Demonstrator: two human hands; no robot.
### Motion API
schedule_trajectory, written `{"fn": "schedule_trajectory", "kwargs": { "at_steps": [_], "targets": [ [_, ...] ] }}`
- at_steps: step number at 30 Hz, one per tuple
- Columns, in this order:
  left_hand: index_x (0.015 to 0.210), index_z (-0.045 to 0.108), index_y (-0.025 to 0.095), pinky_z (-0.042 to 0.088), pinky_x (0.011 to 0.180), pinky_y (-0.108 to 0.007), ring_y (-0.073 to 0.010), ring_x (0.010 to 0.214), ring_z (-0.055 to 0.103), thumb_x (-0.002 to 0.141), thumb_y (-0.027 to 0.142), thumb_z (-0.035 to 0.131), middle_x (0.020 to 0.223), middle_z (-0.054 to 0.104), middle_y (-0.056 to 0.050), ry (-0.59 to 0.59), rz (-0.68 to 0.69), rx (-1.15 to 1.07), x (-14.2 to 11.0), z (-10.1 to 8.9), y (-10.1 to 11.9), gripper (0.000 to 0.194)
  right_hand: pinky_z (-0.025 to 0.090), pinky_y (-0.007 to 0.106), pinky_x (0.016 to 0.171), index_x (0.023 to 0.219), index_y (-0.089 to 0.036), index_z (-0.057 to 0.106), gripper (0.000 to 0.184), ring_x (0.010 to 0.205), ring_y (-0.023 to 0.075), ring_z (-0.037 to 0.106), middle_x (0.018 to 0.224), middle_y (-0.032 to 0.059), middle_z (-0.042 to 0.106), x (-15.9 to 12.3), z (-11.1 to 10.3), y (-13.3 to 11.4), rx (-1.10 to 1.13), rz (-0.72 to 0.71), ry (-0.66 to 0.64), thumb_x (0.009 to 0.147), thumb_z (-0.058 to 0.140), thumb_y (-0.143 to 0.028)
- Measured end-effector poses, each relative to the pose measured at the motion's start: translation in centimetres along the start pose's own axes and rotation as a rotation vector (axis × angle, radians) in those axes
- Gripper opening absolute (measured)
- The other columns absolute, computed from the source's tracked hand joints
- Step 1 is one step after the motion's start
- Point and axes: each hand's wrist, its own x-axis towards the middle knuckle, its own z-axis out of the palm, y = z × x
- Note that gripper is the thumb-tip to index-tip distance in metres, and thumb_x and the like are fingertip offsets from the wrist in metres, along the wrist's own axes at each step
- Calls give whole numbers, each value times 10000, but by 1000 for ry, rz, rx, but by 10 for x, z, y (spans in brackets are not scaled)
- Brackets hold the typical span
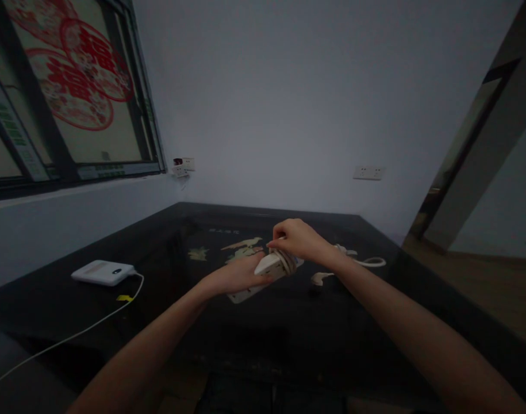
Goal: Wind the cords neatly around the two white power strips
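Observation:
My left hand (244, 271) is closed around a white power strip (242, 295), holding it tilted above the dark table. Several turns of pale cord (289, 263) wrap around the strip's right part. Close above these turns, my right hand (298, 237) has its fingers pinched together on the cord. Part of the strip is hidden by my left hand. To the right, a pale plug (319, 279) lies on the table, and a curved piece of white cable (375, 263) shows beyond my right forearm.
A white power bank (103, 272) with a trailing white cable (88, 328) lies on the left of the glossy black table (159, 236). A small yellow tag (125, 298) is beside it. Wall sockets (369, 172) and a window (85, 86) stand behind.

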Motion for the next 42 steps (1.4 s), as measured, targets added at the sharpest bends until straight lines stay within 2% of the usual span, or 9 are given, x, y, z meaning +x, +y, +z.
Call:
{"fn": "schedule_trajectory", "kwargs": {
  "at_steps": [3,7,11,15,19,23,29,36,42],
  "targets": [
    [1112,539,178,418,771,-340,-251,887,582,757,361,614,1013,629,-82,50,0,67,0,-5,-2,406,294,249,541,697,-174,695,142,649,140,560,710,45,673,0,5,0,16,33,64,770,668,-292],
    [1155,498,186,423,799,-346,-237,910,576,767,337,595,1029,616,-72,71,37,-4,-5,0,-4,427,317,247,562,742,-176,694,135,673,147,587,736,44,687,-4,13,-3,81,63,95,801,633,-280],
    [1250,412,178,417,826,-368,-247,943,563,758,348,606,1064,591,-92,152,-29,-77,-3,9,-11,555,316,250,577,827,-196,670,107,733,165,600,801,36,688,-13,28,-5,4,34,142,814,621,-290],
    [1240,381,160,407,851,-377,-245,966,551,749,345,623,1097,565,-110,198,-76,-135,0,16,-18,578,350,258,624,914,-203,633,133,814,179,607,912,37,668,-23,43,-3,-51,1,181,818,627,-296],
    [1254,382,166,424,820,-352,-219,951,547,736,326,641,1122,550,-107,167,-67,-305,-2,20,-16,601,392,261,688,966,-202,614,120,874,172,606,983,45,635,-29,50,-1,-44,-36,211,891,523,-225],
    [1217,413,139,440,734,-317,-189,845,555,713,311,664,1012,579,-89,119,-136,-470,-9,22,-8,588,413,264,722,967,-192,624,174,857,165,603,981,58,617,-27,49,-2,-64,-65,199,926,455,-198],
    [1246,417,180,440,682,-287,-166,780,559,718,327,678,983,595,-60,78,-115,-556,-19,17,-7,607,424,259,752,977,-172,635,195,883,163,598,996,68,613,-18,44,0,-44,-140,186,937,448,-205],
    [1355,371,189,432,789,-323,-206,933,549,728,306,664,1121,575,-90,96,-118,-535,-23,20,-21,701,428,262,750,990,-193,646,204,864,156,603,976,53,624,-23,52,2,-18,-95,213,938,451,-227],
    [1394,358,194,410,885,-372,-261,1078,505,743,303,660,1229,538,-121,94,20,-539,-24,27,-17,726,438,271,783,928,-211,679,186,869,164,609,902,36,651,-34,50,-2,112,-71,293,918,499,-260]
  ]
}}
